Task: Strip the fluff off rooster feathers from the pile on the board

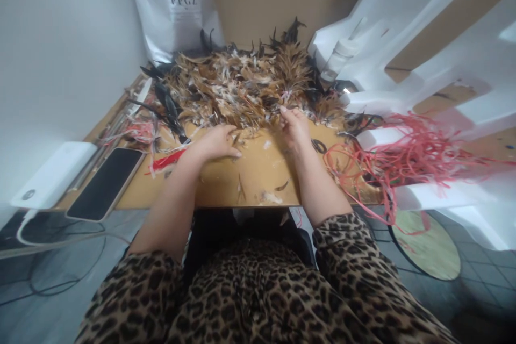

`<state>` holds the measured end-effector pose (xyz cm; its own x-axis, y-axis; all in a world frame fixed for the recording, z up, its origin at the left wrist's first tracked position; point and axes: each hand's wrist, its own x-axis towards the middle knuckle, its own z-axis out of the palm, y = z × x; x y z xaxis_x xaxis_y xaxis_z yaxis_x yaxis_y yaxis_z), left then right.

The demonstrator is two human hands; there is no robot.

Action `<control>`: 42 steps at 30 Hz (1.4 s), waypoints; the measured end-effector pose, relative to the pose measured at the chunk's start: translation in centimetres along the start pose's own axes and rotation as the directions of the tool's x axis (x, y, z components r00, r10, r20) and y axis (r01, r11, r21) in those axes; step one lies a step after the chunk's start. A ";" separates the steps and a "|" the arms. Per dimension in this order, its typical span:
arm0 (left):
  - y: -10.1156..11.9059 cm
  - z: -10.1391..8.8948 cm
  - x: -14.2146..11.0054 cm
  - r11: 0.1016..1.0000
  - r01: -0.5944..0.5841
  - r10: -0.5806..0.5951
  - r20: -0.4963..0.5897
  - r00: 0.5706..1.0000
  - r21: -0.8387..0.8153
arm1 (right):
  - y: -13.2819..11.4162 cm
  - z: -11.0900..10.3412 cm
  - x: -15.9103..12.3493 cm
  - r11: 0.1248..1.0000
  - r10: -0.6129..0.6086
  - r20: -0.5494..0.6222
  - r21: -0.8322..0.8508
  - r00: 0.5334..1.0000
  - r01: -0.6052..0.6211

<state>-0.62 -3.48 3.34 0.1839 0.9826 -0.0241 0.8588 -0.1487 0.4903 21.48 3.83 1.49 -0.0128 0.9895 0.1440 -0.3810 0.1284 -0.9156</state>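
A wide heap of brown and whitish feathers (229,83) covers the back of the wooden table, with black feathers around its edges. At the near left edge of this heap lies my left hand (215,142), thumb apart from the fingers; some fingertips reach in among the feathers. My right hand (297,128) is at the heap's near right edge, thumb and fingers pinched together. What sits in that pinch is too blurred to make out. Just behind it stands a fanned bunch of brown feathers (293,72).
Tangled pink strips (419,153) spill over the right side among white foam pieces (423,193). A clear bottle (341,56) leans at the back right. To the left are a phone (105,184), a white power bank (54,174) with a cable, and a red strip (168,159).
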 end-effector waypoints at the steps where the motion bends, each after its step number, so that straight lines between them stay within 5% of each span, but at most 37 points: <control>1: 0.4 0.2 -0.1 0.999 -0.008 0.006 0.044 0.999 0.051 | -0.1 0.0 0.0 1.000 0.008 0.000 0.001 1.000 -0.008; 6: 2.0 0.9 0.0 0.987 0.048 -0.061 0.086 0.994 0.151 | -0.5 -0.1 0.0 1.000 0.000 -0.038 0.009 0.999 0.000; 12: 0.9 1.4 -0.4 0.986 0.104 -0.112 0.057 0.992 0.127 | -0.8 -0.2 0.0 0.999 0.032 -0.013 0.020 0.999 -0.031; 18: 0.5 1.5 0.3 0.984 -0.011 0.018 -0.037 0.999 0.179 | -0.5 0.0 -0.2 0.996 0.088 0.037 0.011 0.995 -0.089; 28: 5.5 3.5 3.1 0.961 -0.204 0.201 0.036 0.979 0.186 | -2.6 -1.2 0.4 0.992 0.069 -0.090 0.111 0.994 -0.059; 32: 7.2 4.9 4.0 0.940 -0.242 0.229 0.081 0.970 0.241 | -2.7 -1.2 0.4 0.990 0.092 -0.099 0.117 0.991 -0.080; 38: 9.1 5.2 4.9 0.953 -0.147 0.104 0.168 0.980 0.265 | -2.7 -1.2 0.4 0.990 0.091 -0.107 0.121 0.990 -0.078; 42: 10.8 5.7 5.1 0.945 -0.246 0.210 0.175 0.962 0.216 | -3.4 -1.6 0.5 0.991 0.068 -0.136 0.121 0.988 -0.052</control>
<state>12.30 -0.67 3.53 0.4414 0.8943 -0.0729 0.8694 -0.4062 0.2813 24.24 3.96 4.04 0.0869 0.9958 0.0289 -0.4886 0.0679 -0.8698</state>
